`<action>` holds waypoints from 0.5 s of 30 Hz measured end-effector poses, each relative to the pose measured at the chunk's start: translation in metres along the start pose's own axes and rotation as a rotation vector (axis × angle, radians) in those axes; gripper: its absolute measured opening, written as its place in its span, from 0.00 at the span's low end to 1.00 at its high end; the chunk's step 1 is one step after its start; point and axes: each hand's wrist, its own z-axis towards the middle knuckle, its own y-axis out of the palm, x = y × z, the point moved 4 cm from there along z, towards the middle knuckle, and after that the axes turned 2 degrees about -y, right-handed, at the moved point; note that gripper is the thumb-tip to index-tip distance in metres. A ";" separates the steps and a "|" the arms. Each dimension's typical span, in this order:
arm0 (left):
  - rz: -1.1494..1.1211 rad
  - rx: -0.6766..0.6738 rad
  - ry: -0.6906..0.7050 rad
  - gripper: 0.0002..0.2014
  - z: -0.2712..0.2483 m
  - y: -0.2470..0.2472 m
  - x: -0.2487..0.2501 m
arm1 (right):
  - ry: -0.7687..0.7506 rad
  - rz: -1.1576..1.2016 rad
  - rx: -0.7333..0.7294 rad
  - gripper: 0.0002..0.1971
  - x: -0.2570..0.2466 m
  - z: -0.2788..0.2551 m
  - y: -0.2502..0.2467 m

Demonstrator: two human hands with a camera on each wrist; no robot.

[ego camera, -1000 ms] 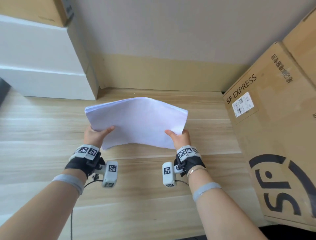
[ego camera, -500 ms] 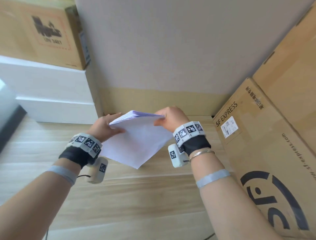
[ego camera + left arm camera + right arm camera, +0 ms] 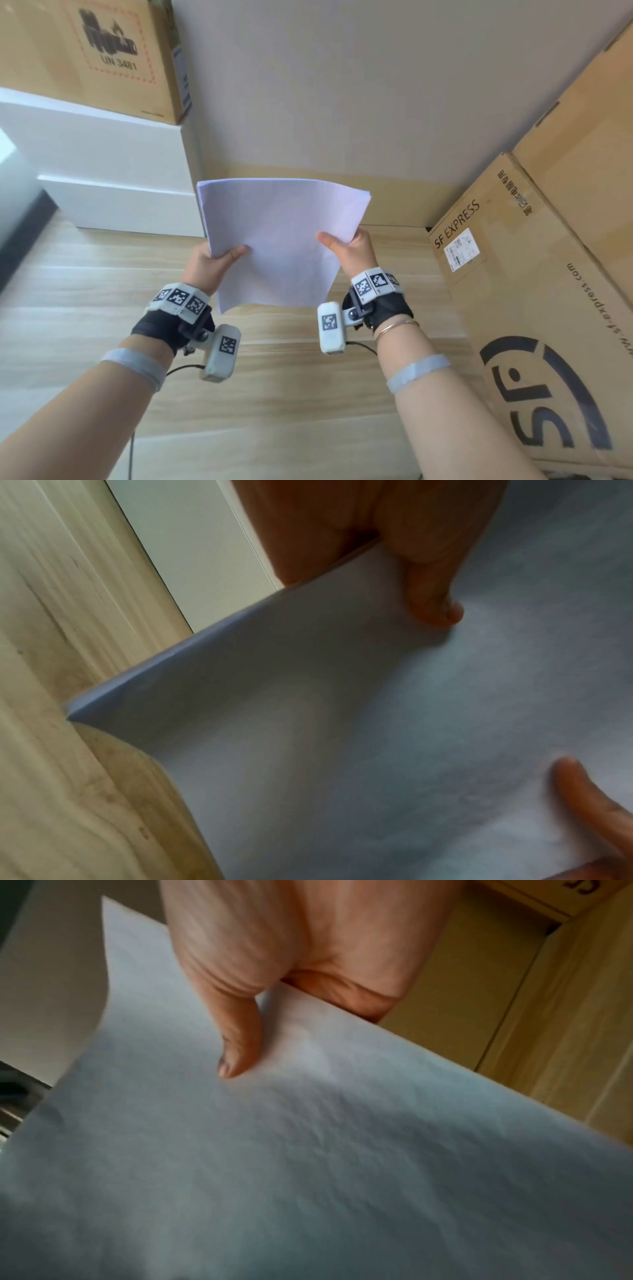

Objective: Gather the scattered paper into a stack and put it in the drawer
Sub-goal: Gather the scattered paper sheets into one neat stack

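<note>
Forearms rise from the lower edge of the head view, cut off below the elbows. Fingers of both hands are hidden behind the paper stack (image 3: 281, 240); only thumbs show on its near face. The left hand (image 3: 209, 263) pinches the stack's left edge, the right hand (image 3: 352, 250) its right edge, holding it tilted above the wooden table (image 3: 85, 291). Beyond, white boxes (image 3: 102, 171) stand left, and a cardboard box (image 3: 534, 291) runs off frame right. No drawer can be made out.
</note>
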 end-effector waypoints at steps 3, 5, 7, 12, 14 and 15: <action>-0.044 -0.070 -0.034 0.13 -0.001 -0.004 -0.007 | 0.034 0.031 0.028 0.14 0.013 -0.004 -0.002; -0.041 -0.096 -0.102 0.27 -0.001 -0.007 -0.020 | 0.086 0.026 0.017 0.15 0.025 -0.007 -0.002; -0.035 -0.108 -0.161 0.34 -0.005 -0.005 -0.031 | 0.167 -0.026 -0.001 0.12 0.043 -0.014 0.005; -0.041 -0.046 -0.155 0.16 -0.015 0.004 -0.034 | 0.234 -0.084 0.012 0.08 0.053 -0.029 0.015; -0.022 -0.042 -0.113 0.13 -0.013 0.001 -0.027 | 0.187 -0.073 0.004 0.13 0.042 -0.028 0.011; -0.040 -0.053 -0.113 0.14 -0.013 -0.001 -0.026 | 0.175 -0.053 -0.001 0.15 0.041 -0.028 0.010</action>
